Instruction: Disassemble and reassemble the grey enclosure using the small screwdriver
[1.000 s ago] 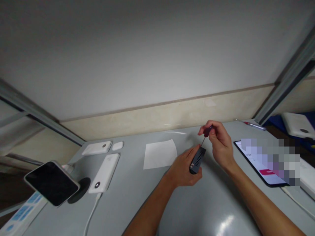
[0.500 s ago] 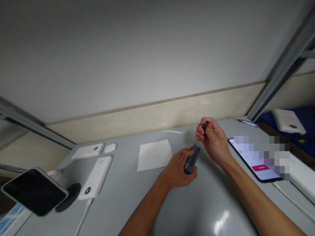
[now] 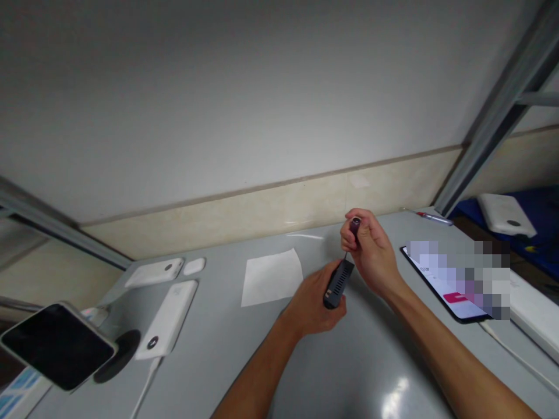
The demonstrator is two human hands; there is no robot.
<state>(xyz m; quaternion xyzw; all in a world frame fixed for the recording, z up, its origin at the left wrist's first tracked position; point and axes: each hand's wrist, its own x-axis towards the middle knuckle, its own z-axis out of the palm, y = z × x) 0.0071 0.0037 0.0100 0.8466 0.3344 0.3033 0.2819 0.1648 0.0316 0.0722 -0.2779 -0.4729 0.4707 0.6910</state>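
Note:
My left hand point(image 3: 313, 299) is closed around a small dark grey case point(image 3: 338, 286) with a row of slots along its face, held tilted above the table. My right hand point(image 3: 373, 250) grips a screwdriver point(image 3: 355, 226) by its dark handle. The thin shaft points down to the far end of the slotted case. Whether the tip sits in a screw there is too small to tell. A sheet of white paper point(image 3: 271, 278) lies flat to the left of my left hand.
To the right lies a phone point(image 3: 454, 297) with a lit screen, a pen-like tool point(image 3: 434, 219) behind it. At left are white power banks point(image 3: 168, 320), a small white case point(image 3: 194, 266) and a phone on a stand point(image 3: 59, 346). A wall point(image 3: 279, 201) borders the table's back.
The screwdriver handle has swung more upright, its end turned more toward me, as my right hand rotated slightly. My left hand keeps hold of the slotted case. The whole view shifted a little.

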